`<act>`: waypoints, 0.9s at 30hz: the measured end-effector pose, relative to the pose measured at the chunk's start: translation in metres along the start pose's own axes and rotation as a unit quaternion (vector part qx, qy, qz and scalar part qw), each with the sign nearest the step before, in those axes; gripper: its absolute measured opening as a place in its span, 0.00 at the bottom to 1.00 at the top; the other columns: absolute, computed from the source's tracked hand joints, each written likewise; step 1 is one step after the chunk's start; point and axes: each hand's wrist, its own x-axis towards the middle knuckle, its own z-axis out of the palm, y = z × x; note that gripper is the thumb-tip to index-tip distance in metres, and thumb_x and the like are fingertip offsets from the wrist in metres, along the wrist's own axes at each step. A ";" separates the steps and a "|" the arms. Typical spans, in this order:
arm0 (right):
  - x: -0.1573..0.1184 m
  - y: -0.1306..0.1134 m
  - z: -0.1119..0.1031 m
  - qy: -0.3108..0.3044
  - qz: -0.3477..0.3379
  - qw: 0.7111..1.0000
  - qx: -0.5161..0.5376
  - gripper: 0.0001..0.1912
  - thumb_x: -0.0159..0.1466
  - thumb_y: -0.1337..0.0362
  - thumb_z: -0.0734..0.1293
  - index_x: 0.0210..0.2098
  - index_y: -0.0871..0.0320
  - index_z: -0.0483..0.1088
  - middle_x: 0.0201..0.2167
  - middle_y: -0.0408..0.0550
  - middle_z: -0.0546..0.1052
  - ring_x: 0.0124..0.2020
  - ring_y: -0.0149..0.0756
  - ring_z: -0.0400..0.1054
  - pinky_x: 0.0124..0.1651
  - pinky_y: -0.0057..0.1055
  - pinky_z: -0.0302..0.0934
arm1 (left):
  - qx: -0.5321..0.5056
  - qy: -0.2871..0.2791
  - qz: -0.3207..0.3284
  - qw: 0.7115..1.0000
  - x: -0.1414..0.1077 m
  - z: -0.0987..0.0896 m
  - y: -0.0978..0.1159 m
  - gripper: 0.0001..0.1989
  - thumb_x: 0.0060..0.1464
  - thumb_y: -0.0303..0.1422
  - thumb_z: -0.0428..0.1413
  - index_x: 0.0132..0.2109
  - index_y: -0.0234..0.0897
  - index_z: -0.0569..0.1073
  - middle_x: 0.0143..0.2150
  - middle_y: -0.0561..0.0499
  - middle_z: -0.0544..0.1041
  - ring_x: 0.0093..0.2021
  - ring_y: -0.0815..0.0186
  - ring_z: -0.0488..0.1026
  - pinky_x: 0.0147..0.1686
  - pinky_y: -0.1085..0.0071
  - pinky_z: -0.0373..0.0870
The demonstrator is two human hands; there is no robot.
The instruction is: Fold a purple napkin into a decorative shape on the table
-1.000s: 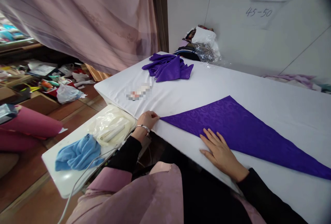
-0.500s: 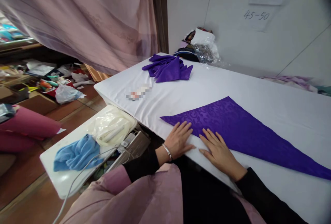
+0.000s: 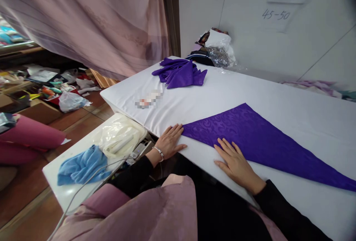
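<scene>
A purple patterned cloth (image 3: 250,140), folded into a long triangle, lies flat on the white-covered table (image 3: 194,103). My left hand (image 3: 170,141), with a silver bracelet at the wrist, rests flat at the cloth's left tip, fingers stretched out and covering that corner. On the near edge of the cloth lies my right hand (image 3: 233,163), palm down, its fingertips over the fabric and its thumb on the white cover. Neither hand grips anything. Farther back on the table is a crumpled pile of purple cloth (image 3: 183,73).
A blurred-out small item (image 3: 148,98) lies left of the pile. Bagged fabrics (image 3: 217,48) sit by the wall. At lower left, a white side table (image 3: 52,174) carries a blue towel (image 3: 83,165), a plastic bag (image 3: 116,133) and a cable (image 3: 80,192).
My left hand has slid left along the cloth's near edge to its left tip, which it now covers. My right hand and the cloth have stayed in place.
</scene>
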 end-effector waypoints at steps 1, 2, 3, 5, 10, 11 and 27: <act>0.000 0.000 0.000 -0.001 0.002 1.000 0.002 0.28 0.67 0.50 0.53 0.63 0.55 0.55 0.66 0.52 0.52 0.66 0.44 0.44 0.63 0.49 0.43 | 0.004 -0.002 -0.012 1.000 -0.001 -0.001 -0.007 0.38 0.57 0.55 0.40 0.65 0.33 0.52 0.67 0.42 0.53 0.67 0.56 0.48 0.64 0.56 0.46; 0.000 0.000 0.000 -0.002 0.003 1.000 0.004 0.28 0.67 0.50 0.53 0.62 0.56 0.56 0.66 0.52 0.52 0.66 0.43 0.44 0.63 0.49 0.42 | 0.008 -0.004 -0.025 1.000 -0.001 -0.001 -0.015 0.37 0.57 0.54 0.40 0.65 0.34 0.52 0.67 0.42 0.53 0.67 0.57 0.48 0.64 0.55 0.46; 0.001 -0.001 0.000 -0.004 0.004 1.000 0.004 0.29 0.67 0.50 0.53 0.62 0.56 0.56 0.65 0.52 0.52 0.66 0.43 0.43 0.64 0.49 0.42 | 0.012 -0.006 -0.038 0.999 -0.001 -0.002 -0.021 0.36 0.58 0.53 0.40 0.65 0.34 0.52 0.67 0.42 0.53 0.67 0.57 0.48 0.64 0.54 0.45; 0.001 -0.001 0.000 -0.009 0.005 1.000 0.005 0.29 0.67 0.49 0.53 0.62 0.57 0.56 0.65 0.52 0.53 0.66 0.43 0.43 0.64 0.49 0.41 | 0.018 -0.013 -0.064 0.998 0.000 -0.004 -0.033 0.36 0.58 0.53 0.40 0.65 0.35 0.52 0.67 0.43 0.53 0.67 0.56 0.47 0.64 0.52 0.44; 0.003 -0.001 -0.001 -0.017 0.011 1.000 0.018 0.30 0.67 0.48 0.52 0.63 0.57 0.55 0.66 0.52 0.52 0.67 0.43 0.42 0.64 0.49 0.40 | 0.026 0.009 -0.149 0.988 0.009 -0.009 -0.035 0.37 0.57 0.54 0.40 0.64 0.31 0.54 0.66 0.39 0.54 0.66 0.52 0.48 0.62 0.48 0.46; 0.003 -0.001 -0.002 -0.018 0.013 0.999 0.024 0.30 0.67 0.48 0.52 0.63 0.56 0.55 0.66 0.52 0.52 0.67 0.43 0.42 0.64 0.49 0.40 | 0.030 0.030 -0.151 0.988 0.011 -0.010 -0.027 0.38 0.57 0.54 0.40 0.64 0.29 0.54 0.66 0.38 0.53 0.67 0.52 0.47 0.62 0.48 0.45; 0.013 -0.011 -0.022 -0.050 0.043 0.992 0.105 0.33 0.65 0.47 0.56 0.64 0.57 0.52 0.67 0.53 0.48 0.68 0.41 0.36 0.66 0.45 0.28 | 0.048 0.127 0.239 0.962 0.029 0.024 0.053 0.37 0.55 0.53 0.46 0.63 0.33 0.57 0.63 0.42 0.61 0.63 0.54 0.58 0.60 0.56 0.54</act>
